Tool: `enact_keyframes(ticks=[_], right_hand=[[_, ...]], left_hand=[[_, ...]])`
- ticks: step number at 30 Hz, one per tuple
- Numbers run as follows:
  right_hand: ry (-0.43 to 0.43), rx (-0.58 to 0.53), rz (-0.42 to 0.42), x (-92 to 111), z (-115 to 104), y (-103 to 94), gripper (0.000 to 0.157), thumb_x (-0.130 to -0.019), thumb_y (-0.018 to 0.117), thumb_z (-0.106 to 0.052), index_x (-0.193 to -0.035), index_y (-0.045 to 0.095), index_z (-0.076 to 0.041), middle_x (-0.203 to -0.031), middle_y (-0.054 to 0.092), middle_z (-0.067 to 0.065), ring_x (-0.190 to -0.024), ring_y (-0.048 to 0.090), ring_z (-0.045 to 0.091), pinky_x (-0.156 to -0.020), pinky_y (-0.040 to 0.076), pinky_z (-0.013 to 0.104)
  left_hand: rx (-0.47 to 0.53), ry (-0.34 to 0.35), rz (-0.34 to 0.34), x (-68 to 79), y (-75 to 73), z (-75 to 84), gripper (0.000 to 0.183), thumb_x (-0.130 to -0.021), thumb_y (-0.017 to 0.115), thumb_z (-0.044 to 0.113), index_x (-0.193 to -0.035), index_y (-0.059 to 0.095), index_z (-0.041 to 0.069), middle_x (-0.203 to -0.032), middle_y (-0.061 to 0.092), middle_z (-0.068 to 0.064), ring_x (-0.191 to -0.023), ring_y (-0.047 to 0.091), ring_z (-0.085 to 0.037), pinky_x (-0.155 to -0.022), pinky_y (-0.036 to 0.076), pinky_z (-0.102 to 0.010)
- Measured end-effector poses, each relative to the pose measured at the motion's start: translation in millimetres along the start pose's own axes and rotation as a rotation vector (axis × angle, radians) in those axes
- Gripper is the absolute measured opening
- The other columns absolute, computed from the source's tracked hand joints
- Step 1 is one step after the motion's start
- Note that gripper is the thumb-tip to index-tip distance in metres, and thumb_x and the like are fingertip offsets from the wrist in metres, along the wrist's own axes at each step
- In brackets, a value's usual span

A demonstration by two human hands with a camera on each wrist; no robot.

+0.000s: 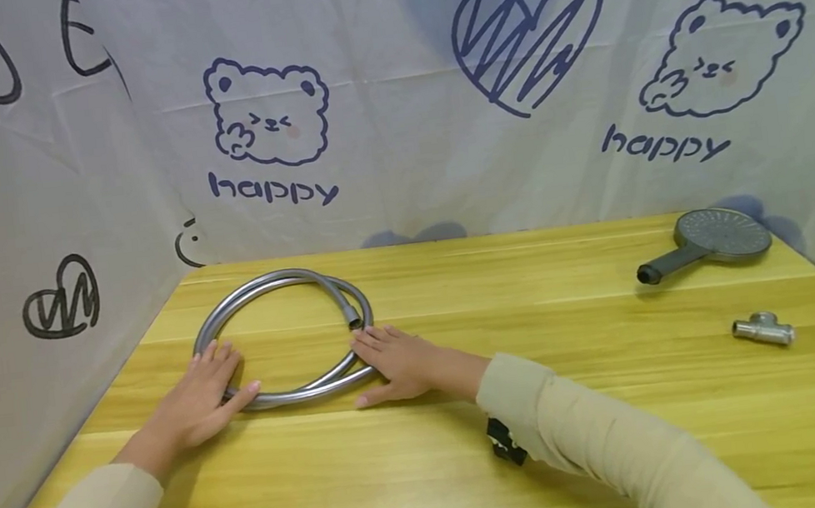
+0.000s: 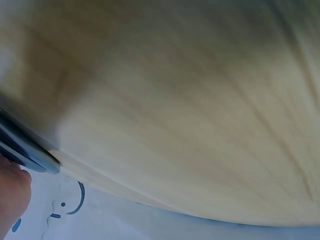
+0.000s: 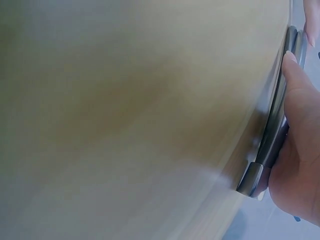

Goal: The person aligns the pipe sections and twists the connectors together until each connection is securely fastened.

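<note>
A grey metallic shower hose (image 1: 303, 394) lies coiled in a loop on the wooden table. My left hand (image 1: 201, 399) rests on the loop's lower left side, fingers stretched over it and thumb across its near edge. On the opposite side, my right hand (image 1: 401, 364) lies on the lower right of the coil with its fingers extended. The hose's end fitting (image 1: 353, 319) sits just beyond the right fingertips. In the right wrist view, the thumb (image 3: 295, 75) touches the hose (image 3: 274, 125). Only a small part of the left hand (image 2: 12, 192) shows beside the hose (image 2: 27, 150) in its wrist view.
A grey shower head (image 1: 726, 236) lies at the back right of the table, its handle pointing left. Nearer, a small silver T-shaped valve fitting (image 1: 763, 329) lies on its side. White cloth with drawings (image 1: 392, 121) hangs along the table's back and sides.
</note>
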State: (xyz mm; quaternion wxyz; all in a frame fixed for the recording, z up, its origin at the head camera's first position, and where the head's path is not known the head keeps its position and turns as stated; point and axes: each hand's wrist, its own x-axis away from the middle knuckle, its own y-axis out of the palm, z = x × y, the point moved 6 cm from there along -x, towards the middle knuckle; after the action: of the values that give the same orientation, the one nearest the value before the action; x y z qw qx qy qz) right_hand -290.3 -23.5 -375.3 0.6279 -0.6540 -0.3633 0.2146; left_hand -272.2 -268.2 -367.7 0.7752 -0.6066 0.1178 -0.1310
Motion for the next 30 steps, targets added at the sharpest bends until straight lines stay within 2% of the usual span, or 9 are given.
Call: enact_keyframes(ticks=[30], right_hand=[[-0.036,-0.044,0.000,22.6,8.1,-0.9,0.085,-0.091,0.045,-0.057,-0.149,0.011,-0.005,-0.156,0.006,0.011,-0.145,0.005,0.026,-0.119,0.005,0.038]], left_hand=[[0.016,0.052,0.011,3.6,3.5,21.5,0.072,-0.095,0.043,0.047,-0.140,0.030,-0.009,-0.150,0.019,-0.029,-0.139,0.011,-0.046,-0.113,0.010,-0.057]])
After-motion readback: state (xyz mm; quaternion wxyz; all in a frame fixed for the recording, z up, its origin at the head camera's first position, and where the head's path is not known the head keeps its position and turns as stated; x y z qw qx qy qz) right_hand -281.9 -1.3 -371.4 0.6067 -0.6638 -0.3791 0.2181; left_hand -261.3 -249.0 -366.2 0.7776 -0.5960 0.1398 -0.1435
